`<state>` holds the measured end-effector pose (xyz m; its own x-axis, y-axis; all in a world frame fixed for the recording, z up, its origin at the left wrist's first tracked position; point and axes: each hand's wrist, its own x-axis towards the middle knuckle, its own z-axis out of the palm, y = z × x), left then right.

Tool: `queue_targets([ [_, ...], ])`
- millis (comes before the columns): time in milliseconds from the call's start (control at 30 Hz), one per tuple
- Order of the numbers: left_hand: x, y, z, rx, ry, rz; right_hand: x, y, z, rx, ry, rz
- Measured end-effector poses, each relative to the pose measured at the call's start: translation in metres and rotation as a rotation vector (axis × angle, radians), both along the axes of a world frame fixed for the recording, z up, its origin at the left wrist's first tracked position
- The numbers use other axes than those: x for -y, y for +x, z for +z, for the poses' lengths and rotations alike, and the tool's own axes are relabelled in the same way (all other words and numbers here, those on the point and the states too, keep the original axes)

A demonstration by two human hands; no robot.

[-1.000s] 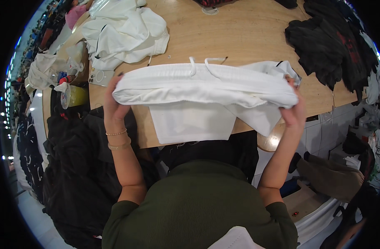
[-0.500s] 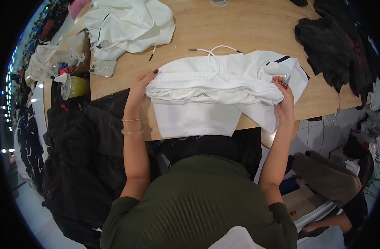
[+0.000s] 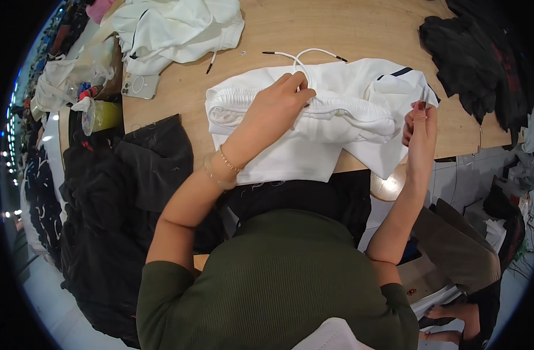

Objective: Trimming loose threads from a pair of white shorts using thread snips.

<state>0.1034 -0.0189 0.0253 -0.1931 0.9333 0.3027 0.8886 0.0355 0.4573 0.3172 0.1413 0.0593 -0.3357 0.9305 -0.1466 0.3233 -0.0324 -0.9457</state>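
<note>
A folded white garment (image 3: 322, 125) lies on the wooden desk (image 3: 360, 29) right at its near edge, its lower fold hanging a little over that edge toward the person. The left hand (image 3: 276, 111) rests flat on the bunched waistband, fingers together and pressing down near the white drawstring (image 3: 302, 56) that loops out toward the middle of the desk. The right hand (image 3: 417, 125) holds the garment's right corner, its fingers pinched shut on the cloth. The fabric looks soft, thick and light; it probably sags and slides wherever it is not held, so the firm waistband and the folded corners seem the best places to take hold of it, and the loose cord could snag. Open desk lies beyond the garment and to its left. Farther off, a heap of white clothing (image 3: 174, 26) takes the far left corner, with a phone (image 3: 140, 86) just beside it, and a pile of black clothing (image 3: 471, 64) crowds the right side close to the right hand. Dark cloth (image 3: 144, 169) hangs over the desk's left edge.
</note>
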Motion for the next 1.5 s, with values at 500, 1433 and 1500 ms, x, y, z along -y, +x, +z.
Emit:
queue_targets([
  [500, -0.003, -0.019, -0.024, -0.213, 0.020, -0.241, 0.079, -0.022, -0.022, 0.165, -0.005, 0.378],
  [1433, -0.003, -0.021, -0.011, -0.087, -0.033, -0.160, 0.093, -0.060, -0.050, 0.559, 0.614, 0.464],
  [1500, 0.000, -0.028, -0.010, 0.115, 0.020, -0.073, 0.092, -0.058, -0.051, 0.500, 0.581, 0.440],
])
